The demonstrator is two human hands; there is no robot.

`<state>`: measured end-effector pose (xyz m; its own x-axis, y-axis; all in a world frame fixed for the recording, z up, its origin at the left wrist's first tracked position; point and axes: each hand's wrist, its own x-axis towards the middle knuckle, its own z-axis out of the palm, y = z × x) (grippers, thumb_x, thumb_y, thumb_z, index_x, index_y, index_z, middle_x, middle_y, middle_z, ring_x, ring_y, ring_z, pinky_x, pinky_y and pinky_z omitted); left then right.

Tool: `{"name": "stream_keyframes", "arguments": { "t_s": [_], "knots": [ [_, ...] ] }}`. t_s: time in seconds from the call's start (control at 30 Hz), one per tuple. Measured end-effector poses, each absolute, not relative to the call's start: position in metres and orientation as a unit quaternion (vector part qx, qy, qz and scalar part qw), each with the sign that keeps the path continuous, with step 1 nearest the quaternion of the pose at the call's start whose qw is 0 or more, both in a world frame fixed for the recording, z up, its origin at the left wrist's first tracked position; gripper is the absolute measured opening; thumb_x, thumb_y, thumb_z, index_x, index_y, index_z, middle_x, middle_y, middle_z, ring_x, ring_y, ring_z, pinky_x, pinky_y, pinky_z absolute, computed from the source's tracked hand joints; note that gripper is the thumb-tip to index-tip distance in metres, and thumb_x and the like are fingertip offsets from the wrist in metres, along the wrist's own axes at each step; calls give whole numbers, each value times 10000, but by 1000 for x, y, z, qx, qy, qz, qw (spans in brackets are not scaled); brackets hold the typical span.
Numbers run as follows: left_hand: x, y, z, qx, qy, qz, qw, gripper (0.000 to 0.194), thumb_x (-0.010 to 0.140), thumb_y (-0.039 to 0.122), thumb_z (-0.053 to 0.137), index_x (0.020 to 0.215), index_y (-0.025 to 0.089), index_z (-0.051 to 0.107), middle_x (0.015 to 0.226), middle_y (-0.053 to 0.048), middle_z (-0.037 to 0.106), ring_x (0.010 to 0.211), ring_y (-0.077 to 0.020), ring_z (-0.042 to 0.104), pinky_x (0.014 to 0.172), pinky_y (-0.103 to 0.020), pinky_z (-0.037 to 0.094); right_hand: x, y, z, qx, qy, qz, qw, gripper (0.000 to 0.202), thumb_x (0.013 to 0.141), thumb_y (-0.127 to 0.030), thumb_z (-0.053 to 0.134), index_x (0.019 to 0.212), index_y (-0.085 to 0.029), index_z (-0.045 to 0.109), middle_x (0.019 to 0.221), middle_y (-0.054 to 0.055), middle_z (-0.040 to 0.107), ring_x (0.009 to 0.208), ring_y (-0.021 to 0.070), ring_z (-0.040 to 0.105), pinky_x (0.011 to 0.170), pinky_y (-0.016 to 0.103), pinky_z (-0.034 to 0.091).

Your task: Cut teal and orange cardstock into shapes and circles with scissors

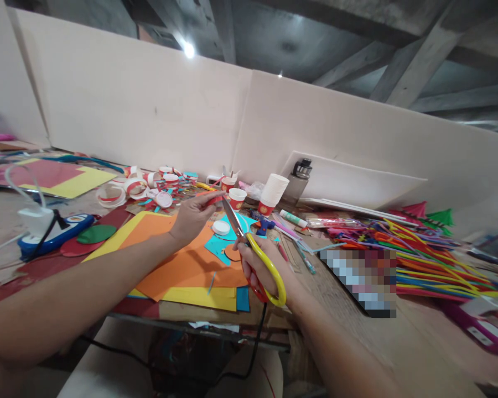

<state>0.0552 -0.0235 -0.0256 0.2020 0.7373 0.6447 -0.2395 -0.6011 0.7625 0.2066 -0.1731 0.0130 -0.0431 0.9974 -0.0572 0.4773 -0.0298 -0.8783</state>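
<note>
My right hand (pixel 265 265) grips a pair of scissors (pixel 255 249) with one yellow and one red handle, blades pointing up and away from me. Between the fingers of my left hand (pixel 194 216) is a small orange-red piece of paper (pixel 216 199). The blade tips are at the edge of this piece; whether they are cutting it I cannot tell. Below both hands lie orange paper sheets (pixel 174 271) over yellow paper (pixel 207 298). Cut blue paper (pixel 218 249), an orange paper disc (pixel 233 252) and a white lid-like disc (pixel 221 228) rest there too.
Stacked paper cups (pixel 274 190), a bottle (pixel 296 182) and a blue glue gun (pixel 264 225) stand or lie beyond my hands. Cut cup pieces (pixel 136 188) are at back left, a blue power strip (pixel 58 235) at left. Colourful pipe cleaners (pixel 435 265) spread at right.
</note>
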Motion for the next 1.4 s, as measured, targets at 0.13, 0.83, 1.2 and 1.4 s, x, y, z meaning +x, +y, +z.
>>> {"name": "stream_keyframes", "arguments": {
  "t_s": [0.13,0.83,1.2,1.4],
  "knots": [
    [55,-24,-26,665,196,596,405,369,798,265,600,1154,204,678,1137,-46,692,1019,-228,654,880,-366,543,207,-174,12,-592,-619,389,340,211,873,-382,415,882,-195,513,516,-68,483,345,63,423,321,151,287],
    [55,-27,-23,662,199,594,412,350,815,312,595,1129,185,681,1146,-54,685,1016,-214,647,864,-356,554,197,-178,21,-624,-591,381,341,199,879,-379,395,804,-211,473,490,-74,448,329,64,389,316,159,279],
    [44,-22,-9,621,245,560,490,284,745,312,646,974,144,650,930,-66,707,801,-190,670,653,-329,595,216,-170,14,-581,-705,253,317,181,861,-367,476,839,-214,569,602,-47,527,504,91,465,475,191,333],
    [41,-14,-9,614,237,515,549,306,684,316,710,926,141,643,799,-38,682,610,-128,617,453,-216,500,235,-158,13,-623,-722,26,302,235,834,-263,516,1025,-214,643,831,32,683,727,164,580,637,238,376]
  ]
}}
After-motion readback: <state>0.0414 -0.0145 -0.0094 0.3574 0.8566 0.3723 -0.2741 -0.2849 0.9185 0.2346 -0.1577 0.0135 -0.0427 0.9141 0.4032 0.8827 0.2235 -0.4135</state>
